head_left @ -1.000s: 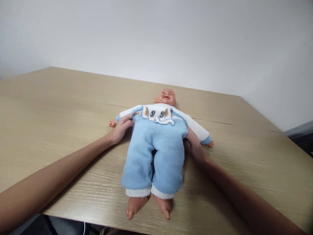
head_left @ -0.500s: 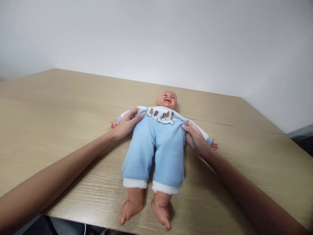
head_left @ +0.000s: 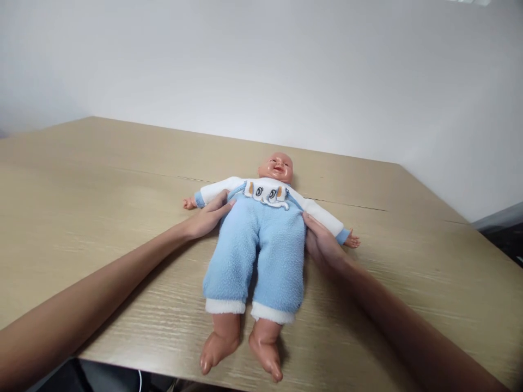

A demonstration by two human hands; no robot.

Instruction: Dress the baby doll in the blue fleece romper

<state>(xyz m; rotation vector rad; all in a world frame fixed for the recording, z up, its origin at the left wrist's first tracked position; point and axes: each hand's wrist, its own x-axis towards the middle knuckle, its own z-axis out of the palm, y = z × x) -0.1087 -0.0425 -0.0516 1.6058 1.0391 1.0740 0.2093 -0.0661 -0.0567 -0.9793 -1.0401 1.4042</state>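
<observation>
A baby doll point(head_left: 278, 166) lies on its back on the wooden table point(head_left: 102, 179), head away from me. It wears a white top with an elephant patch point(head_left: 267, 193) and blue fleece trousers point(head_left: 261, 250) with white cuffs; its bare feet point(head_left: 239, 351) point at the near edge. My left hand point(head_left: 208, 215) is against the doll's side at the waistband, thumb and forefinger pinching the blue fabric. My right hand point(head_left: 322, 242) holds the other side of the waist, thumb on the trousers and fingers tucked under the doll.
The table's near edge point(head_left: 163, 375) runs just below the doll's feet. A plain white wall point(head_left: 261, 65) stands behind the table. A seam point(head_left: 351, 206) crosses the tabletop behind the doll. A dark floor strip point(head_left: 504, 234) shows at the far right.
The trousers have been drawn up the doll's body, so more of its legs shows below the cuffs. Since half a second ago both hands have slid slightly lower along its sides, uncovering the white sleeves.
</observation>
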